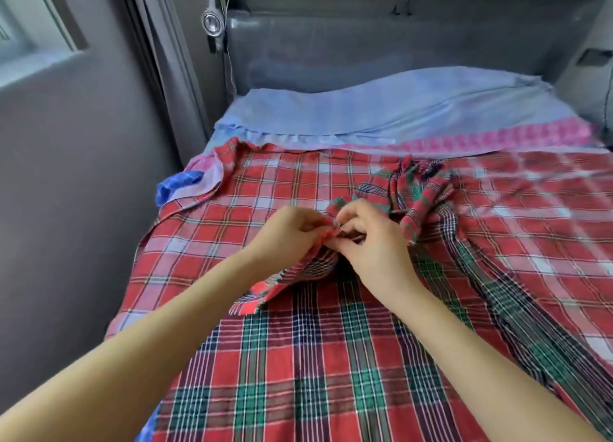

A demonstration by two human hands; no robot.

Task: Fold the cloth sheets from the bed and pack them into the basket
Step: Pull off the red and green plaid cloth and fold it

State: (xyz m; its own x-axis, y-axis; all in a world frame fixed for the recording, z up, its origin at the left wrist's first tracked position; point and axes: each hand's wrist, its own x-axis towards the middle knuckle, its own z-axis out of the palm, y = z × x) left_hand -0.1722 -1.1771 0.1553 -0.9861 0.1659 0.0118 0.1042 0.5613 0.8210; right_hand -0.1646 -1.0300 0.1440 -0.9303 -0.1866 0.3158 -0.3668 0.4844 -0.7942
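Both grips pinch the plaid sheet [331, 358]: left hand [285, 232] and right hand [368, 242] meeting, fingers curled

Soft daylight from window [23, 36] at upper left; muted grey cast. Motion blur smears bed's [547, 189] right edge. Wide-angle bending at frame edges. Shadows faint.

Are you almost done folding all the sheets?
Not nearly. Nothing looks folded yet, and no basket is in view. Right now the left hand and right hand pinch a bunched edge of the red plaid sheet. That sheet is mostly spread out, and the pink cloth and light blue cloth wait behind.
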